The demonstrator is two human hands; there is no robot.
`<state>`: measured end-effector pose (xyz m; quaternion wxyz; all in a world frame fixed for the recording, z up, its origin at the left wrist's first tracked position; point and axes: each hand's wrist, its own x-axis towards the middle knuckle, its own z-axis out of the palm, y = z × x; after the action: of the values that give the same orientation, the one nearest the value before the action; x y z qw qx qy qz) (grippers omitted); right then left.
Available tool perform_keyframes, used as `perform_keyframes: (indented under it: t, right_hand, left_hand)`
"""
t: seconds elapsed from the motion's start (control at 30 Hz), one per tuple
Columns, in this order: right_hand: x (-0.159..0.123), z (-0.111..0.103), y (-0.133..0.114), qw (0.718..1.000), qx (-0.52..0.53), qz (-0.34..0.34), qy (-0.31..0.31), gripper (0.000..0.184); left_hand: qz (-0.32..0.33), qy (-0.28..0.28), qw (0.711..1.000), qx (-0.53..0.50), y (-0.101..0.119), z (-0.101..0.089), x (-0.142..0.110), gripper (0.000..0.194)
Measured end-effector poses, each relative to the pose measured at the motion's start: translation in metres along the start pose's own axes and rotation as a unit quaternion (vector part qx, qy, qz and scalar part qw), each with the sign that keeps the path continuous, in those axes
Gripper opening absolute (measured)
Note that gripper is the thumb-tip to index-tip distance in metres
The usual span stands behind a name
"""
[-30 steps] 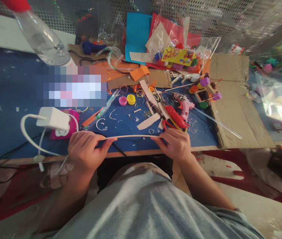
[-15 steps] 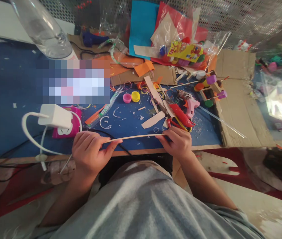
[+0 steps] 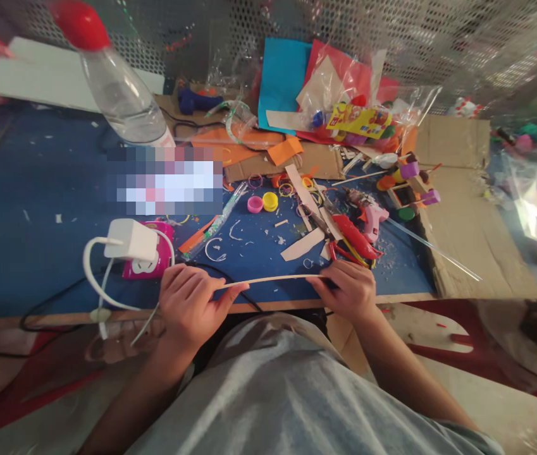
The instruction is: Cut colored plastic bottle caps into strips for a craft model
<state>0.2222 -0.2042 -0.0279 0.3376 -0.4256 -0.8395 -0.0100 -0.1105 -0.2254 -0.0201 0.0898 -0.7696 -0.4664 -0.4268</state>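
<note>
A thin, pale strip [image 3: 277, 278], perhaps wood or card, spans the gap between my hands, slightly bowed upward. My left hand [image 3: 197, 300] pinches its left end between thumb and fingers. At the other end, my right hand [image 3: 346, 291] grips it the same way. Both hands are above the table's front edge. Just beyond my right hand lie red-handled scissors [image 3: 356, 235] and a pink glue gun [image 3: 373, 221]. Pale cut strips [image 3: 302, 245] are scattered near them.
A bottle with a red cap [image 3: 123, 95] stands at the back left. A white charger [image 3: 130, 239] sits in a pink power socket [image 3: 147, 268]. Pink [image 3: 255, 204] and yellow [image 3: 270, 201] small cups stand mid-table. Cardboard [image 3: 477, 240] covers the right side.
The view has shifted, so the table and hands appear lower and further right, and the bottle's red cap shows. Both hands keep their hold on the bowed strip.
</note>
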Motion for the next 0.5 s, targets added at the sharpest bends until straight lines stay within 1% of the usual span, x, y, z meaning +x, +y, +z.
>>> perform_keyframes:
  t: [0.13,0.27,0.37,0.43,0.5]
  right_hand:
    - [0.0001,0.0017,0.0010,1.000,0.016,0.011,0.014,0.047]
    - [-0.0018,0.0045,0.0034,1.000,-0.001,-0.004,0.012,0.054]
    - [-0.0029,0.0063,0.0046,1.000,0.002,0.002,0.010,0.055]
    - [-0.0023,0.0070,0.0045,1.000,0.009,0.007,0.008,0.052]
    - [-0.0004,0.0068,0.0040,1.000,0.021,-0.002,0.006,0.048]
  left_hand:
    - [0.016,-0.010,1.000,-0.009,-0.0007,0.0004,0.0006,0.031]
    - [0.025,-0.013,1.000,-0.001,-0.0035,0.0035,0.0013,0.033]
    - [0.031,-0.010,0.999,0.009,-0.0050,0.0061,0.0029,0.032]
    - [0.056,-0.022,0.998,0.012,-0.0048,0.0067,0.0047,0.027]
    - [0.092,-0.035,0.995,0.008,-0.0038,0.0066,0.0067,0.023]
